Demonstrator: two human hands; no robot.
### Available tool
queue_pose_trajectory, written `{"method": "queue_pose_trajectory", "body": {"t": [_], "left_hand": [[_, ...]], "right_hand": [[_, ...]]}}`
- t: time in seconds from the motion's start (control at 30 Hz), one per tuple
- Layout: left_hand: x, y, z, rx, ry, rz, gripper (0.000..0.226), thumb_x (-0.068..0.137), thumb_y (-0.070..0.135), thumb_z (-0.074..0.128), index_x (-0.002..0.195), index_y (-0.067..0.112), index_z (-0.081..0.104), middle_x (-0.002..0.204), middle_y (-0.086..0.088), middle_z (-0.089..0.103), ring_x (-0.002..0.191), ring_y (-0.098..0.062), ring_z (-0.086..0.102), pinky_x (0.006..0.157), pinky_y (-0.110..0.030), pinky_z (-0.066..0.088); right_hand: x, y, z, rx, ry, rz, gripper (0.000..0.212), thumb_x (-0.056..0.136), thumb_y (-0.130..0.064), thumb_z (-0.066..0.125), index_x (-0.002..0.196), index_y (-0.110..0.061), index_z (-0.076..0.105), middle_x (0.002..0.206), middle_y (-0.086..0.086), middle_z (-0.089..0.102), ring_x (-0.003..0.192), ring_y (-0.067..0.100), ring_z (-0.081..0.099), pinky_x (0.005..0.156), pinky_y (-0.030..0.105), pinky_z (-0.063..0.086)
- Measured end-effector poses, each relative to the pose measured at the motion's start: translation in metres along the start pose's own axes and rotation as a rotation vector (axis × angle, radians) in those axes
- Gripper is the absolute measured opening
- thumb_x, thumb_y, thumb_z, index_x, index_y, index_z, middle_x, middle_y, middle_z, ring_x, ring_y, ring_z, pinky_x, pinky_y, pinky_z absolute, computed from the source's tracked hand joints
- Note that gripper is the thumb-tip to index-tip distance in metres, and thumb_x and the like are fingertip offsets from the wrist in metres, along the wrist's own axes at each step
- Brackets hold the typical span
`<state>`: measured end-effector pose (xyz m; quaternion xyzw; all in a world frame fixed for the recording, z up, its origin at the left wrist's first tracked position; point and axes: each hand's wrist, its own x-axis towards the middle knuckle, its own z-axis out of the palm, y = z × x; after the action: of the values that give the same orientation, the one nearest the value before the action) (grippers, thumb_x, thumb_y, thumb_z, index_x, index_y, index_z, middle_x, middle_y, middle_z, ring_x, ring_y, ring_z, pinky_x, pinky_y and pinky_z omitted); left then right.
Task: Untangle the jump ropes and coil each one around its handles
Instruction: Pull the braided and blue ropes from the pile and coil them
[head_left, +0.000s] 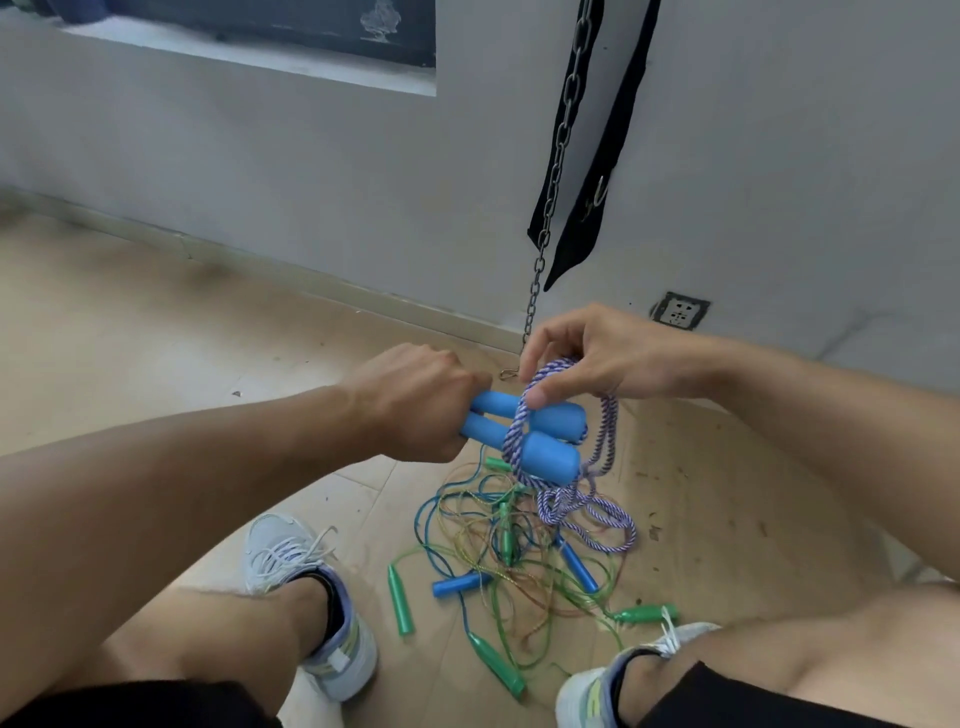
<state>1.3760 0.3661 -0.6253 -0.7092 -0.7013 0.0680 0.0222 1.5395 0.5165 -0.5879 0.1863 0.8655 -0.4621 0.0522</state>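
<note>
Left hand (415, 400) grips blue handles (524, 434), ends hidden; right hand (597, 358) pinches purple rope (519, 426).

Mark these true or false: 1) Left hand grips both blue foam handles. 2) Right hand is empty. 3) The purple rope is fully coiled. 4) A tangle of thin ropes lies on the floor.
1) True: the left hand grips the blue foam handles.
2) False: the right hand pinches the purple rope.
3) False: much of it hangs loose.
4) True: the tangle lies between the shoes.
</note>
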Motion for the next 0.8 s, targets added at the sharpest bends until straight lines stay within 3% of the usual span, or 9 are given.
{"method": "queue_pose_trajectory", "body": {"t": [0.13, 0.2, 0.27, 0.37, 0.43, 0.5, 0.6, 0.7, 0.8], "left_hand": [[0.003, -0.001, -0.005, -0.124, 0.095, 0.017, 0.017, 0.074, 0.024, 0.058, 0.08, 0.024, 0.042, 0.06, 0.004, 0.039, 0.062, -0.026, 0.042, 0.056, -0.029, 0.028], [0.005, -0.003, -0.005, -0.252, 0.153, -0.062, 0.013, 0.075, 0.022, 0.058, 0.077, 0.023, 0.045, 0.06, 0.006, 0.042, 0.062, -0.029, 0.049, 0.055, -0.029, 0.03], [0.009, -0.008, -0.004, -0.357, 0.193, -0.188, 0.009, 0.078, 0.021, 0.058, 0.075, 0.022, 0.049, 0.062, 0.005, 0.049, 0.065, -0.03, 0.054, 0.055, -0.028, 0.033], [0.016, -0.017, 0.004, -0.425, 0.192, -0.373, 0.018, 0.082, 0.024, 0.056, 0.068, 0.024, 0.045, 0.064, 0.004, 0.051, 0.064, -0.03, 0.054, 0.055, -0.029, 0.035], [0.018, -0.022, 0.011, -0.409, 0.168, -0.452, 0.012, 0.082, 0.025, 0.055, 0.071, 0.023, 0.049, 0.068, 0.002, 0.055, 0.066, -0.03, 0.056, 0.056, -0.029, 0.037], [0.015, -0.026, 0.016, -0.308, 0.118, -0.502, 0.007, 0.081, 0.025, 0.054, 0.087, 0.022, 0.058, 0.077, -0.001, 0.059, 0.07, -0.03, 0.058, 0.058, -0.029, 0.039], [0.008, -0.03, 0.024, -0.114, 0.029, -0.435, 0.021, 0.081, 0.025, 0.055, 0.101, 0.021, 0.063, 0.084, -0.004, 0.062, 0.073, -0.032, 0.06, 0.059, -0.03, 0.039], [0.003, -0.028, 0.027, -0.065, -0.042, -0.304, 0.022, 0.082, 0.025, 0.056, 0.102, 0.021, 0.061, 0.083, -0.005, 0.06, 0.071, -0.032, 0.058, 0.059, -0.03, 0.039], [0.003, -0.019, 0.018, -0.032, -0.014, -0.152, 0.014, 0.081, 0.026, 0.057, 0.094, 0.022, 0.053, 0.089, -0.007, 0.066, 0.077, -0.034, 0.063, 0.058, -0.03, 0.035]], "right_hand": [[0.005, 0.027, 0.003, 0.351, 0.088, 0.081, 0.012, 0.08, -0.026, 0.077, 0.092, -0.023, 0.08, 0.074, 0.003, 0.059, 0.073, 0.022, 0.049, 0.066, 0.033, 0.04], [0.01, 0.039, 0.012, 0.492, 0.162, 0.123, 0.018, 0.091, -0.003, 0.068, 0.099, -0.016, 0.078, 0.086, 0.009, 0.072, 0.085, 0.029, 0.056, 0.075, 0.038, 0.045], [0.014, 0.043, 0.023, 0.43, 0.218, 0.141, 0.019, 0.098, 0.004, 0.056, 0.097, -0.005, 0.072, 0.08, 0.011, 0.066, 0.076, 0.028, 0.054, 0.065, 0.032, 0.044], [0.018, 0.032, 0.046, 0.291, 0.238, 0.149, 0.026, 0.103, -0.024, 0.055, 0.098, -0.001, 0.066, 0.073, 0.003, 0.062, 0.055, 0.015, 0.046, 0.051, 0.027, 0.038], [0.017, 0.019, 0.062, 0.124, 0.129, 0.139, 0.034, 0.104, -0.033, 0.053, 0.102, -0.003, 0.067, 0.072, 0.004, 0.066, 0.048, 0.012, 0.049, 0.052, 0.03, 0.044], [0.012, 0.003, 0.07, -0.05, -0.01, 0.141, 0.038, 0.104, -0.035, 0.053, 0.083, -0.007, 0.066, 0.066, 0.006, 0.068, 0.047, 0.015, 0.053, 0.055, 0.033, 0.048], [0.003, -0.023, 0.06, -0.164, -0.068, 0.086, 0.036, 0.1, -0.042, 0.059, 0.07, -0.022, 0.06, 0.052, -0.006, 0.056, 0.043, 0.008, 0.047, 0.047, 0.021, 0.041], [0.005, -0.028, 0.036, -0.308, 0.108, -0.066, 0.039, 0.096, -0.047, 0.063, 0.07, -0.018, 0.059, 0.055, -0.008, 0.043, 0.045, 0.005, 0.036, 0.046, 0.019, 0.027], [0.009, -0.015, 0.013, -0.23, 0.249, -0.118, 0.04, 0.088, -0.048, 0.071, 0.072, -0.013, 0.061, 0.055, -0.01, 0.038, 0.049, 0.005, 0.032, 0.047, 0.02, 0.025]]}}
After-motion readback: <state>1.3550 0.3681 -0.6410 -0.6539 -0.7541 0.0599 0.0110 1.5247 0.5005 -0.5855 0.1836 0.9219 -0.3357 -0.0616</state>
